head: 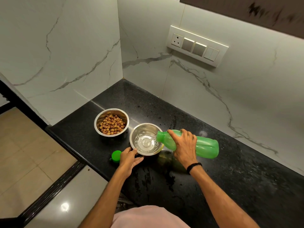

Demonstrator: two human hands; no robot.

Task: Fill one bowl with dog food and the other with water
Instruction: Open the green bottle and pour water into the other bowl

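On the black counter (230, 178), near its front edge, stands a steel bowl (142, 127). The green bottle (206, 146) is held in the air just to the right of it. The bottle lies almost flat, with its long axis running left to right across the counter. Its open mouth points to the left and reaches over the right rim of the bowl, and its base points to the right. A thin stream of water (146, 143) comes from the mouth, and a shallow pool with ripples covers the bottom of the bowl.

The right hand (185, 145) grips the bottle from above around the middle, with the fingers wrapped over the far side and the thumb on the near side. A dark band (194, 167) is on this wrist. The left hand (130, 157) holds the steel bowl at its near left side: the thumb lies on the rim and the fingers curl against the outer wall.

A second bowl (101, 116) stands behind and to the left, close to the first but not touching it. It holds brown dog food (111, 124). The green cap (116, 155) lies on the counter just left of the left hand. A white switch plate (197, 46) is on the marble wall behind.
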